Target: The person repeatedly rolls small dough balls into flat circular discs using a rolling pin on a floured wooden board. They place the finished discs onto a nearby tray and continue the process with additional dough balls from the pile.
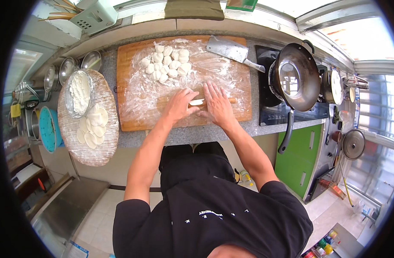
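Observation:
On a floured wooden board (132, 107), my left hand (179, 105) curls its thumb and fingers around the edge of a small white dough piece (197, 102). My right hand (217, 105) lies flat, fingers stretched forward, over a wooden rolling pin (232, 100). One end of the pin sticks out to the right of that hand; the palms hide much of the rest. Several floured dough pieces (167, 62) lie grouped farther back on the board. A cleaver (228, 48) rests at the board's far right corner, its handle reaching past the edge.
At the left, a round ridged board (76, 150) carries a bowl of flour (80, 93) and several overlapping dough wrappers (94, 124). Metal bowls (69, 69) and a turquoise basin (48, 129) stand beyond it. To the right, a wok (296, 77) sits on the black stove (265, 114), handle toward me.

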Tool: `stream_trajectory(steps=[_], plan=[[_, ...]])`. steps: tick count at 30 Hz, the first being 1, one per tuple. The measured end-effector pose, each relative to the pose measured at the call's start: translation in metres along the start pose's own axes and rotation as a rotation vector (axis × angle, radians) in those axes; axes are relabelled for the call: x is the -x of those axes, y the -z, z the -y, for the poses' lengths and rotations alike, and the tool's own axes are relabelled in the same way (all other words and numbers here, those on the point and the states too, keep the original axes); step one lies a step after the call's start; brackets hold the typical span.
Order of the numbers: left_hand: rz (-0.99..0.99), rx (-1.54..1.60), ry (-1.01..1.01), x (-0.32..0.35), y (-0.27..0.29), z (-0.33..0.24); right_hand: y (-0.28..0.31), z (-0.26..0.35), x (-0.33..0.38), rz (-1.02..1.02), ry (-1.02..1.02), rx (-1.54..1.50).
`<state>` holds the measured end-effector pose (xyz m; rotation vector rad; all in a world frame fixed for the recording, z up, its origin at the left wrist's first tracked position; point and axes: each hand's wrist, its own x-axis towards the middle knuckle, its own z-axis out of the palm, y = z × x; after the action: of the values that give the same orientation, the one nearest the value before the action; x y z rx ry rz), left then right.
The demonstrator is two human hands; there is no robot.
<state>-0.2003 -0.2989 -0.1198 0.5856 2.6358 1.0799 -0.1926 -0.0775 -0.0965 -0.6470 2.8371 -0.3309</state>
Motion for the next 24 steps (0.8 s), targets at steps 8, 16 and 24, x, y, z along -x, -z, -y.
stream_trajectory(steps=[8, 16, 24], plan=[[-0.072, 0.174, 0.284, -0.033, -0.020, 0.038, -0.029, 0.016, 0.053, -0.013, -0.020, 0.035], [-0.085, -0.148, 0.663, 0.003, 0.036, -0.009, -0.034, 0.007, 0.059, -0.306, 0.023, -0.242], [-0.466, -0.447, 0.380, 0.013, -0.015, 0.024, -0.036, -0.010, -0.001, -0.195, 0.093, -0.027]])
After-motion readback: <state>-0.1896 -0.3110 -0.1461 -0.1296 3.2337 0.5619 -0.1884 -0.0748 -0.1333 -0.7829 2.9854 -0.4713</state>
